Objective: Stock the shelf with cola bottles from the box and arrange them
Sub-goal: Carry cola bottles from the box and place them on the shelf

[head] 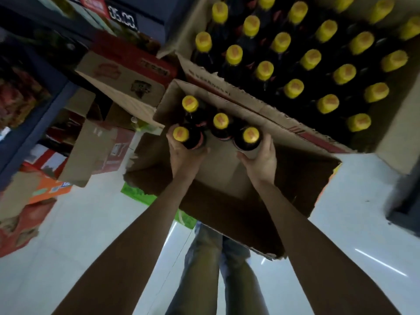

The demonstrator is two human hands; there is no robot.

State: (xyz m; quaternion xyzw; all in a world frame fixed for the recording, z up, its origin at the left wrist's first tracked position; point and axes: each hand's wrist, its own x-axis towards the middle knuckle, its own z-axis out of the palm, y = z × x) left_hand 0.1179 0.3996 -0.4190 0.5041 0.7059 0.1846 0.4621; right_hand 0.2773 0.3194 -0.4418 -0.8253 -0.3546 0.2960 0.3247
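We look down first at the pale shop floor (95, 223), which is glossy and reflects the ceiling lights. On the left side stands a dark blue shelf unit (27, 123) with a price tag (122, 18) on its edge, and many cardboard cartons (118, 76) lie in a pile below it. At the upper right there is a full box (397, 142) with rows of cola bottles, all upright with yellow caps.

In front of it is our open box (261, 189), mostly empty, with only four bottles left in its far left corner. Our left hand (184, 153) grips the nearest left bottle (188, 137), the fingers curled around its body. Our right hand (261, 155) grips the right bottle (248, 139) in the same way. Each bottle stands directly ahead of its hand, and its long axis is vertical, so we judge that the coming move is a straight lift upward out of the box. Both hands are equally near.

Two more bottles, a middle one (221, 126) and a far one (190, 108), stand just behind and touch the held ones. They could tip when we lift. The shelf is to the left, well apart from the box.
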